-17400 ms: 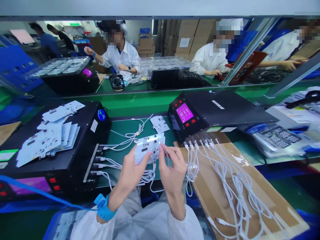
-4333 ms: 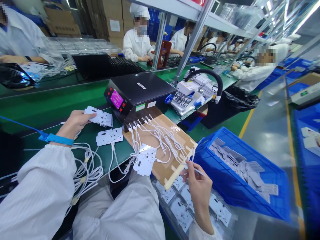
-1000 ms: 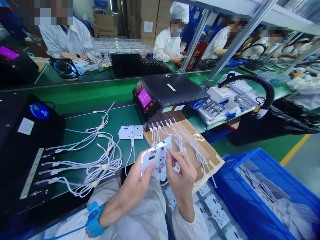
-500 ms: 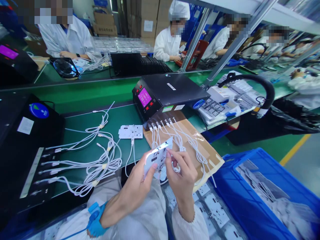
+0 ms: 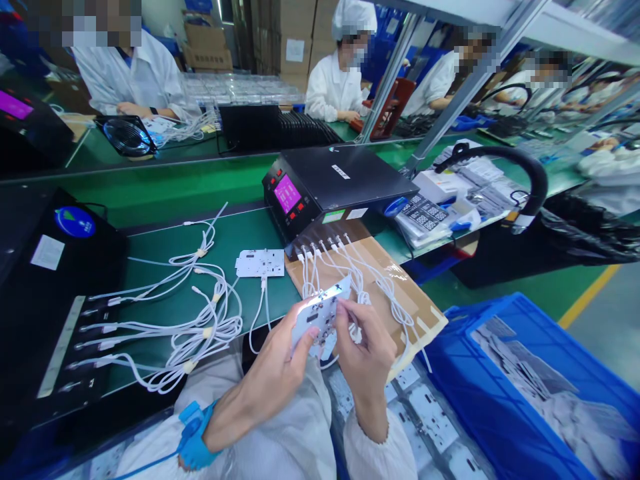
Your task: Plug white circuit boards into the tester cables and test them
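My left hand (image 5: 277, 360) grips a white circuit board (image 5: 315, 317) by its left end, thumb on the face with the dark parts. The board is tilted, and light glares along its upper edge. My right hand (image 5: 367, 333) is closed in a pinch, thumb and forefinger touching the board's right edge; what lies between the fingertips is hidden. Below the held board, part of another white piece (image 5: 329, 347) shows. A second white circuit board (image 5: 260, 263) lies flat on the green bench with a white cable (image 5: 263, 285) at its lower edge. A blue strap (image 5: 196, 437) circles my left wrist.
A black box with a pink screen (image 5: 287, 193) stands on cardboard (image 5: 420, 313), with white cables from its front. Bundled cables (image 5: 215, 327) run from another black box (image 5: 55, 267) at left. Boards lie in trays (image 5: 430, 413) beside a blue bin (image 5: 450, 347). Co-workers sit opposite.
Both hands and the held circuit board have shifted very slightly to the right in view. The grip looks the same, and the board on the bench stays where it was.
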Available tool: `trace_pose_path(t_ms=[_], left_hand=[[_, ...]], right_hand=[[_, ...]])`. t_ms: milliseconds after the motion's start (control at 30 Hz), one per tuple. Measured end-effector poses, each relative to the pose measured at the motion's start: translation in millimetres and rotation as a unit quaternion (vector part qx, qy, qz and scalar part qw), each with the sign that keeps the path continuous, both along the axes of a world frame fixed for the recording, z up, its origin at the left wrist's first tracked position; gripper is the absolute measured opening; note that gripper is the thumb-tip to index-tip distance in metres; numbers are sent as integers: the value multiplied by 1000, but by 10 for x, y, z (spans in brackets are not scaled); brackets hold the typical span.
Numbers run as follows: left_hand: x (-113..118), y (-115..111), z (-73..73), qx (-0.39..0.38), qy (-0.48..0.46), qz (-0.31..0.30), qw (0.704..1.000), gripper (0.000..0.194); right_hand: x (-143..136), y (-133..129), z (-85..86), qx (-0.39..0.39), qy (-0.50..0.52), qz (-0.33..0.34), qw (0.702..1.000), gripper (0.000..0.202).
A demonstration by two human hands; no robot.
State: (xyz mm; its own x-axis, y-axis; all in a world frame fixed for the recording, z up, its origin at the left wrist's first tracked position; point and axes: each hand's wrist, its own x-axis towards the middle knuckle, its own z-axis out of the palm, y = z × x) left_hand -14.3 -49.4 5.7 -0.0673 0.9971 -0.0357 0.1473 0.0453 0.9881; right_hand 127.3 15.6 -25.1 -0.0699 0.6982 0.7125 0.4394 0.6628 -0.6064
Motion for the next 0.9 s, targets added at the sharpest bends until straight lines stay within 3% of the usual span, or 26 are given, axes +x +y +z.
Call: trace_pose_path(t_ms=[233, 367, 433, 633, 900], left_hand=[[21, 33, -20, 24, 30, 4, 999, 39], [62, 45, 36, -27, -4, 15, 1000, 40], [84, 39, 26, -42, -11, 30, 999, 47], [142, 4, -128, -5, 25, 56, 998, 65], [194, 94, -170, -24, -115, 62, 991, 45]], right_hand=[[-26, 19, -17, -22, -9, -8, 1000, 19], [71, -261, -62, 20, -27, -139, 990, 34], [133, -468, -133, 6, -48, -170, 984, 27], [193, -827, -350, -128, -90, -104, 982, 6], [317, -787, -285, -163, -31, -101, 981, 8]])
